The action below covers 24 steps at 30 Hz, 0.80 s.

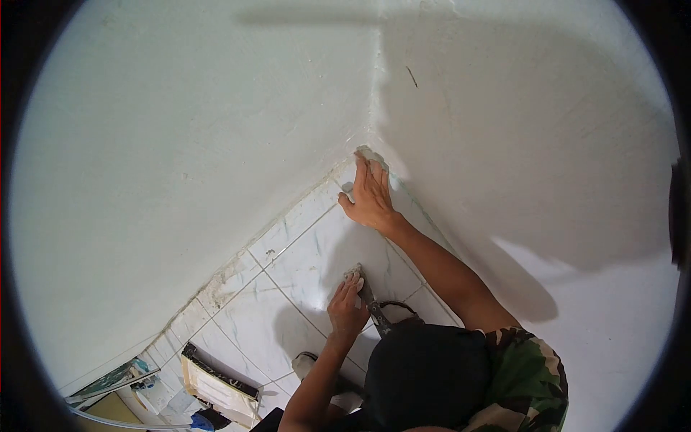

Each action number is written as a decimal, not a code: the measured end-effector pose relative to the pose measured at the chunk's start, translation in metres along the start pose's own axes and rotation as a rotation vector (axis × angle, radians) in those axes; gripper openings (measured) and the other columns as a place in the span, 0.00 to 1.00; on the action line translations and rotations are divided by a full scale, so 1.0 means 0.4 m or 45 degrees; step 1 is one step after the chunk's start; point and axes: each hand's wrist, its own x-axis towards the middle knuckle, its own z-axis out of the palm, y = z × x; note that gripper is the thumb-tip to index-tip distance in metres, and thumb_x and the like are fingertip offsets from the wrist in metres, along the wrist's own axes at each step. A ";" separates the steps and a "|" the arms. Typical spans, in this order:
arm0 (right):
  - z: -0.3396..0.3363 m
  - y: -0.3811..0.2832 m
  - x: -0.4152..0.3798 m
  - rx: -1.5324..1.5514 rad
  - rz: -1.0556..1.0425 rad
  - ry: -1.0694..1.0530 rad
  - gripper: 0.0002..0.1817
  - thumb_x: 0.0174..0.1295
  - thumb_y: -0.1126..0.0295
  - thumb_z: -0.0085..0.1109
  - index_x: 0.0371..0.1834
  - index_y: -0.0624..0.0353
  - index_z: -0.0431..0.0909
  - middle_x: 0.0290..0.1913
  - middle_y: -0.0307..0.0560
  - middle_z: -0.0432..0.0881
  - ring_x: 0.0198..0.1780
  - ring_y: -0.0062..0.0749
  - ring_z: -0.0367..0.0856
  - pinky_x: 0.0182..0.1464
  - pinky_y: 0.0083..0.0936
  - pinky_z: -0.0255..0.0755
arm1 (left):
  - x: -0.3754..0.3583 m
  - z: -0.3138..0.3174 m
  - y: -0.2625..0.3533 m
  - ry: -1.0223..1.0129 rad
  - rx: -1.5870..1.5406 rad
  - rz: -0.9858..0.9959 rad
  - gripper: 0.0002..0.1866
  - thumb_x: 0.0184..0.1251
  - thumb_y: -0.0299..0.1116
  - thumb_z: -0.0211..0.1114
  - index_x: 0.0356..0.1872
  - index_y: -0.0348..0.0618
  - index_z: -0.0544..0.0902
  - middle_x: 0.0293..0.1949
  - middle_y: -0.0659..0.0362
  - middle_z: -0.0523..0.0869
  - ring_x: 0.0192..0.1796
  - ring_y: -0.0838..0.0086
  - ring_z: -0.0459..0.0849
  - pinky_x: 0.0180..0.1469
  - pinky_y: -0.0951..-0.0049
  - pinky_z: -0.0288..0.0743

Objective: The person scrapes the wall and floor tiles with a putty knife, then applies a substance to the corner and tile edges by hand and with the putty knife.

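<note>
Remotely, I log one head view, reading from the left. One pale wall (144, 180) slopes down to a floor of white, faintly veined tiles (317, 248); I cannot count the tiles fully, as several are covered. Bottom left: one pale hose (122, 423) ending near one blue item (209, 420), type unclear, and just beside these, one shallow white box with a black edge (223, 385). One grey shoe tip (303, 363) shows near the left forearm.

Two bare hands counted, apart from each other. My operator's left hand (347, 311) is low over the tiles, fingers bent at one small pale lump of paste (353, 273); how firmly it is gripped, I cannot tell. Right hand (371, 201): fingers extended, thumb spread, fingertips against one grey paste patch (371, 153) in the corner, where two walls meet the floor. Just beside the left hand, one dark, narrow tool (370, 299); contact unclear.

Further right: one thin dark mark (412, 77) on the second wall (576, 158), one rounded black shape (428, 378), one camouflage sleeve (529, 378), one dark object (676, 216) at the edge.
</note>
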 end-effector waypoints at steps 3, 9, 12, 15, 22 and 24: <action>0.007 0.013 0.008 -0.156 -0.045 0.166 0.51 0.57 0.59 0.67 0.75 0.75 0.46 0.75 0.76 0.51 0.73 0.63 0.53 0.72 0.54 0.48 | -0.001 0.004 -0.001 0.005 -0.007 0.010 0.25 0.46 0.18 0.71 0.50 0.38 0.83 0.58 0.50 0.85 0.62 0.56 0.83 0.65 0.57 0.76; 0.001 0.016 0.006 -0.136 0.010 0.020 0.53 0.59 0.56 0.66 0.76 0.75 0.45 0.76 0.75 0.51 0.73 0.63 0.54 0.72 0.54 0.48 | 0.000 -0.001 0.001 -0.012 0.008 -0.009 0.24 0.47 0.20 0.74 0.50 0.38 0.83 0.58 0.50 0.85 0.61 0.54 0.84 0.65 0.58 0.77; -0.005 0.013 0.001 -0.097 -0.023 0.012 0.53 0.59 0.54 0.66 0.76 0.75 0.44 0.76 0.76 0.50 0.73 0.64 0.54 0.72 0.55 0.48 | 0.001 -0.004 0.000 -0.015 0.006 -0.015 0.24 0.47 0.21 0.74 0.50 0.38 0.82 0.58 0.49 0.85 0.61 0.54 0.83 0.64 0.58 0.77; 0.015 0.018 0.005 -0.210 -0.094 0.180 0.53 0.59 0.53 0.66 0.76 0.76 0.45 0.75 0.76 0.52 0.72 0.63 0.54 0.72 0.55 0.48 | 0.004 0.000 0.005 0.001 -0.002 -0.002 0.24 0.47 0.20 0.74 0.50 0.38 0.82 0.58 0.49 0.85 0.61 0.53 0.84 0.64 0.58 0.78; -0.024 0.002 0.005 0.038 0.020 -0.112 0.52 0.61 0.52 0.64 0.76 0.77 0.46 0.77 0.76 0.47 0.76 0.67 0.48 0.76 0.58 0.41 | 0.001 0.000 0.003 0.023 -0.024 0.008 0.22 0.47 0.20 0.73 0.48 0.38 0.83 0.57 0.48 0.86 0.60 0.54 0.84 0.64 0.58 0.78; -0.002 0.013 0.004 -0.062 -0.037 0.029 0.51 0.63 0.53 0.63 0.76 0.77 0.45 0.77 0.76 0.48 0.77 0.67 0.47 0.76 0.58 0.41 | -0.004 0.001 -0.004 -0.003 -0.019 0.004 0.25 0.45 0.19 0.72 0.51 0.38 0.83 0.58 0.49 0.85 0.62 0.55 0.83 0.66 0.58 0.76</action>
